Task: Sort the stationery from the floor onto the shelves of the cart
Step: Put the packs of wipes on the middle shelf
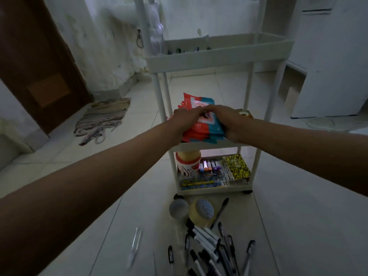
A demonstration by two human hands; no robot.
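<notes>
The left hand (186, 116) and right hand (226, 119) both grip a red-and-blue packet (201, 124) on the cart's (219, 56) middle shelf. Pens (209, 242) and two jars (191, 210) lie on the floor (288, 226) below.

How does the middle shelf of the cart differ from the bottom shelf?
The middle shelf carries red-and-blue packets, which both hands touch; the bottom shelf carries a jar, markers and a yellow-patterned notebook, untouched. Both are white trays.
</notes>
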